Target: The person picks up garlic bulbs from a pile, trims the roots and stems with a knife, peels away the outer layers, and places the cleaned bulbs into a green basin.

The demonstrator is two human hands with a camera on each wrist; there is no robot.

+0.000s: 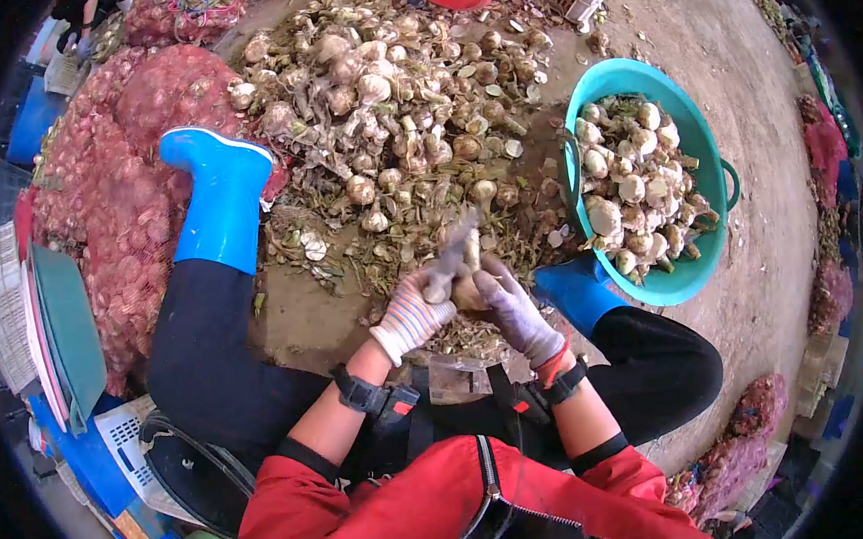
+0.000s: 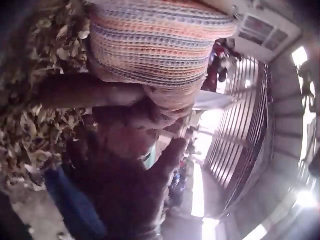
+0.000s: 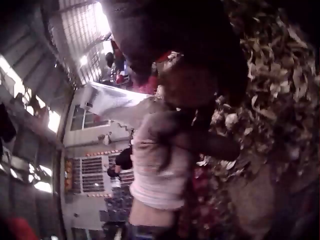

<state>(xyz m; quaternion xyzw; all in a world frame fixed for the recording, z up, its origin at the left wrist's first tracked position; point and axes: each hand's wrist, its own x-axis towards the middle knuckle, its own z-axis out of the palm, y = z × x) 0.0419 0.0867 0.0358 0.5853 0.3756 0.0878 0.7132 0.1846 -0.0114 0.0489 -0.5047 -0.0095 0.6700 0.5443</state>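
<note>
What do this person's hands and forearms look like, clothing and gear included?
The left hand wears a white knit glove with orange and blue stripes; the right hand, a greyish-purple glove with orange-red at the cuff. Both wrists carry black straps with dark modules marked orange-red. The red sleeves end in black cuffs.

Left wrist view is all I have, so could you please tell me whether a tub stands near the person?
Observer: Yes, a teal tub of bulbs stands on the person's right.
Operator: Thank you. What lies on the opposite side?
Observer: Packed red net sacks, beside the left boot.
Operator: And where is the main heap?
Observer: The heap of loose bulbs lies on the floor, ahead of both hands.
</note>
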